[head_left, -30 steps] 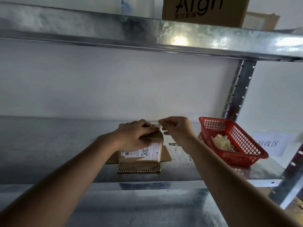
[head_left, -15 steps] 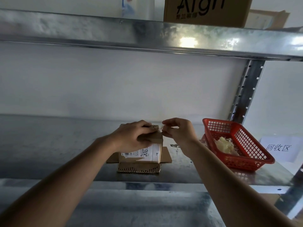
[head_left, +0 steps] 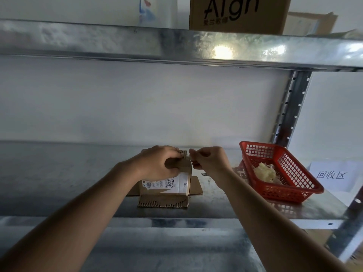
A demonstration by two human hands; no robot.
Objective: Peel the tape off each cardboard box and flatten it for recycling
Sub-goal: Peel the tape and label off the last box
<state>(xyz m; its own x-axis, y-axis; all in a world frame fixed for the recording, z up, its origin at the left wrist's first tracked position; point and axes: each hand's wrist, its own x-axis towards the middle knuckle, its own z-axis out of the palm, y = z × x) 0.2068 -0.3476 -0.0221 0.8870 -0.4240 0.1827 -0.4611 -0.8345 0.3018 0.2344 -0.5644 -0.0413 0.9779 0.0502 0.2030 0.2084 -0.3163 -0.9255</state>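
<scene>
On galvanised steel shelf [head_left: 78, 183], we brace small brown cardboard box with white shipping label [head_left: 167, 181], flaps splayed flat on metal. Left hand [head_left: 157, 163] clamps box top to steady it; right hand [head_left: 208, 159] pinches clear tape strip [head_left: 189, 158] at top right corner, apparently to peel it. Red plastic mesh basket [head_left: 294, 191] near on right, holding pale tape scraps. Against half second earlier: grips unchanged, view shifted slightly.

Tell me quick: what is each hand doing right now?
Left hand: fingers curled over the top of the small cardboard box, holding it.
Right hand: fingers pinch a bit of tape at the box's top corner.
</scene>
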